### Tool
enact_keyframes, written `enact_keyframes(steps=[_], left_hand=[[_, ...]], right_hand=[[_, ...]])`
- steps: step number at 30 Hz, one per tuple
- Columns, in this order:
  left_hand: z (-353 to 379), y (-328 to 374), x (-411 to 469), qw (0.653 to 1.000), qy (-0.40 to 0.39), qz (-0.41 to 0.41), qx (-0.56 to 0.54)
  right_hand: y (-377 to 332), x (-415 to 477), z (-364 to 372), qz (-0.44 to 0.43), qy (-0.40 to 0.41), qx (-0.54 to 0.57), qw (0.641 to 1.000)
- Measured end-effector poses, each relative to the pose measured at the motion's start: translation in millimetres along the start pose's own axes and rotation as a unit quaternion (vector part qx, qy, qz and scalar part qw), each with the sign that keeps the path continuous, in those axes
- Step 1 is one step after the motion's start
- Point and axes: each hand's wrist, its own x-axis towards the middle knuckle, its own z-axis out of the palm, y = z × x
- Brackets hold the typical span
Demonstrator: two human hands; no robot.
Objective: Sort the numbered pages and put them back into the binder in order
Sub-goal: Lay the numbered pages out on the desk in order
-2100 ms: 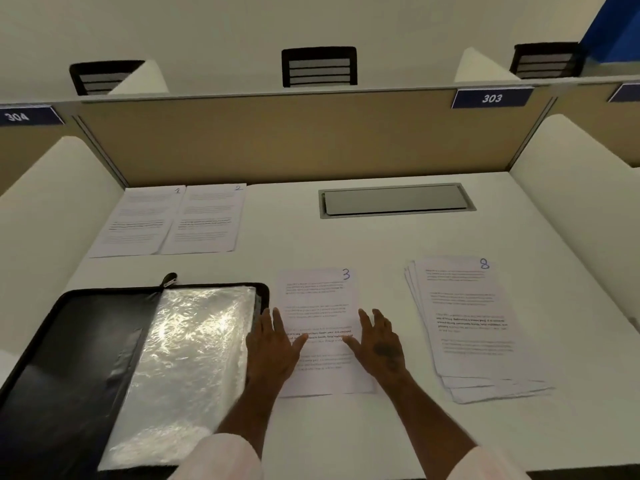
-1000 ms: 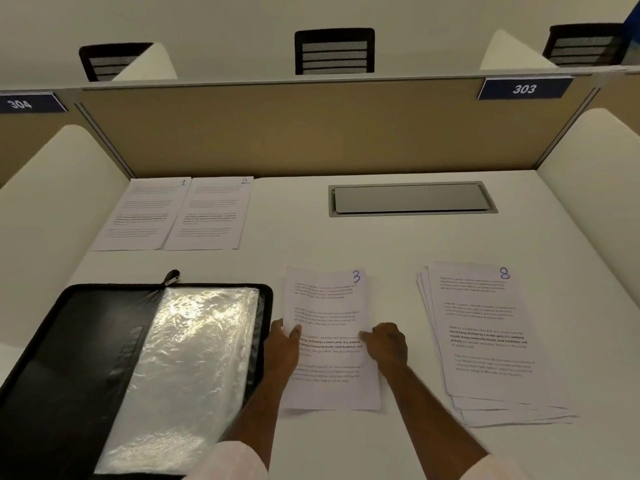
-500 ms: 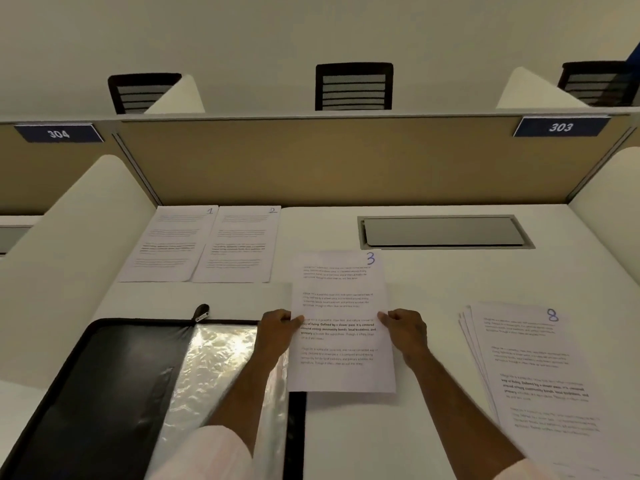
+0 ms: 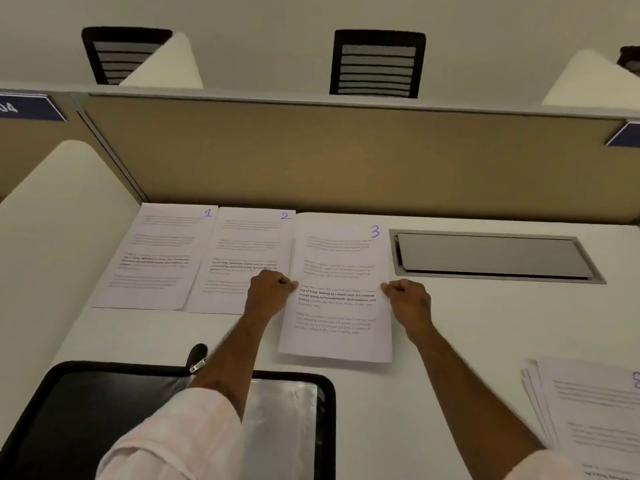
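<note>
My left hand [image 4: 268, 292] and right hand [image 4: 407, 301] each pinch a side edge of page 3 [image 4: 337, 306], which I've carried up the table [image 4: 450, 341] from beside the binder [image 4: 86, 410] to just right of page 2 [image 4: 249, 251], extending the sorted row.

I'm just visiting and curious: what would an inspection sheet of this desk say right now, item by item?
Surface: white desk, with a closed metal hatch set in at the back.
Job's things: page 1 and page 2 lie side by side at the back left. Page 3 is held just right of page 2. The black binder lies open at the near left, plastic sleeves showing. A stack sits at the near right, its top number cut off by the picture's edge.
Clutter: nothing seen.
Hands: left hand and right hand each pinch a side edge of page 3.
Cables: nothing seen.
Surroundings: tan divider behind, white side screen on the left, black chairs beyond.
</note>
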Motion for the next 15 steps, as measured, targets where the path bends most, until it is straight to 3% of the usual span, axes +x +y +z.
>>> enact_keyframes(steps=[15], left_hand=[[25, 5, 86, 0.995, 0.061, -0.056, 0.063]], right_hand=[[-10, 92, 49, -0.003, 0.028, -0.020, 0.999]])
